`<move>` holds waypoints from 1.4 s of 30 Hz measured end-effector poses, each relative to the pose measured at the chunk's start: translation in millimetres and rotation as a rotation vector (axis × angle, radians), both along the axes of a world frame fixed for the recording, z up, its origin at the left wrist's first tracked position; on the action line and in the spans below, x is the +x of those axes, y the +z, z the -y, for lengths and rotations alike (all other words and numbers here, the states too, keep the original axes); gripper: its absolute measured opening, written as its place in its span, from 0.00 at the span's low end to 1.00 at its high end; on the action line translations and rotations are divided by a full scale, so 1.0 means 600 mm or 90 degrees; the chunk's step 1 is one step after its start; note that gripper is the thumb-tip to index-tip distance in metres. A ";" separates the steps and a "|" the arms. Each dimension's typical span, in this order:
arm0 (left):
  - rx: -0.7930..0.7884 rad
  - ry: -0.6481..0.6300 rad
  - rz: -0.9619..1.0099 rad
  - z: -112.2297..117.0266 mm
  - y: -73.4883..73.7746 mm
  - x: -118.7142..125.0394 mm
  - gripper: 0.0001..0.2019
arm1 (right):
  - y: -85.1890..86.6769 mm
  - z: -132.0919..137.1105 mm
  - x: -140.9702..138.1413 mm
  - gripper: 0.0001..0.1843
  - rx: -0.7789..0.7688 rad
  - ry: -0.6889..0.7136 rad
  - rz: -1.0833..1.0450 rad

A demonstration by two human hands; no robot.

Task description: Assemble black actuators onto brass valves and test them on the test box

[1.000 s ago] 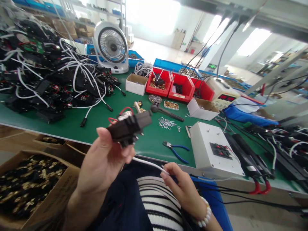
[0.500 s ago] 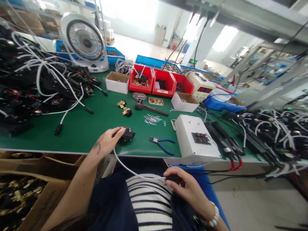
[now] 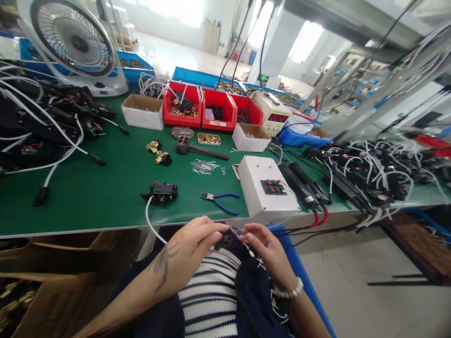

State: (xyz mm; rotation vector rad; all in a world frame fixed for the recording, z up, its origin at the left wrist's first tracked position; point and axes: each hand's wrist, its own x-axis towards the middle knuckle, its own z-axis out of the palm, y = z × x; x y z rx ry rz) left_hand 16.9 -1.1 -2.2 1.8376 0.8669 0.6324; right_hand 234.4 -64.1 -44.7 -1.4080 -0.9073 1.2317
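Observation:
In front of my lap, my left hand (image 3: 197, 241) pinches a dark plastic part (image 3: 227, 241) with a round feature on its face. My right hand (image 3: 268, 246), with a white bead bracelet at the wrist, has its fingers closed at the right end of that part. Its exact kind cannot be made out. On the green bench lies a black module (image 3: 162, 191) with metal pins. A white cable (image 3: 150, 218) runs from the module over the bench edge and disappears behind my left hand.
Blue-handled cutters (image 3: 221, 202), a black mallet (image 3: 202, 149), metal clips (image 3: 204, 166) and brass valves (image 3: 162, 157) lie on the bench. A white test box (image 3: 253, 188) stands to the right. Red bins (image 3: 218, 110) line the back; wired assemblies (image 3: 35, 117) are piled left.
My left hand has let go of the black module, leaving it on the bench, and moved right and down to my right hand. The whole view has shifted, so bench items appear further left.

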 end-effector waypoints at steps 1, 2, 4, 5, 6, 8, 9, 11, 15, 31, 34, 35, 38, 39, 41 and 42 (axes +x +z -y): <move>0.009 -0.020 -0.003 -0.002 -0.002 0.000 0.17 | -0.017 0.003 0.015 0.24 -0.055 -0.029 -0.008; 0.012 -0.054 -0.011 -0.003 -0.005 -0.001 0.17 | -0.036 0.005 0.029 0.26 -0.102 -0.059 -0.021; 0.010 -0.124 -0.054 -0.003 -0.019 0.000 0.17 | -0.078 0.009 0.052 0.29 -0.162 -0.124 -0.037; 0.015 -0.146 -0.094 -0.003 -0.031 0.001 0.16 | -0.100 0.009 0.062 0.29 -0.179 -0.164 -0.036; 0.026 -0.152 -0.136 -0.003 -0.045 0.002 0.15 | -0.120 0.007 0.072 0.28 -0.190 -0.209 -0.032; 0.059 -0.129 -0.208 -0.006 -0.079 0.001 0.15 | -0.157 -0.002 0.094 0.25 -0.202 -0.311 -0.026; 0.072 -0.117 -0.227 -0.009 -0.097 0.000 0.15 | -0.173 -0.009 0.104 0.22 -0.201 -0.357 -0.024; 0.081 -0.107 -0.244 -0.018 -0.128 -0.003 0.15 | -0.198 -0.027 0.122 0.16 -0.191 -0.416 -0.022; 0.094 -0.075 -0.260 -0.036 -0.161 -0.007 0.09 | -0.233 -0.062 0.126 0.12 -0.213 -0.385 -0.042; 0.027 -0.054 -0.082 -0.005 -0.067 0.008 0.15 | -0.175 -0.041 0.058 0.28 -0.079 -0.126 0.018; 0.068 -0.024 -0.011 0.008 -0.017 -0.003 0.15 | -0.112 -0.012 0.038 0.29 -0.015 -0.109 0.033; 0.091 -0.016 0.004 0.010 -0.006 -0.006 0.14 | -0.087 -0.002 0.030 0.27 -0.001 -0.097 0.037; 0.177 0.019 0.031 0.012 0.016 -0.012 0.12 | -0.015 0.021 0.006 0.18 0.095 -0.061 0.051; 0.206 0.032 0.040 0.013 0.021 -0.013 0.12 | 0.008 0.024 -0.003 0.16 0.148 -0.053 0.050; 0.250 0.053 0.061 0.014 0.028 -0.013 0.10 | 0.046 0.025 -0.019 0.12 0.252 -0.046 0.037; 0.261 0.059 0.071 0.015 0.031 -0.012 0.09 | 0.061 0.024 -0.027 0.11 0.287 -0.048 0.028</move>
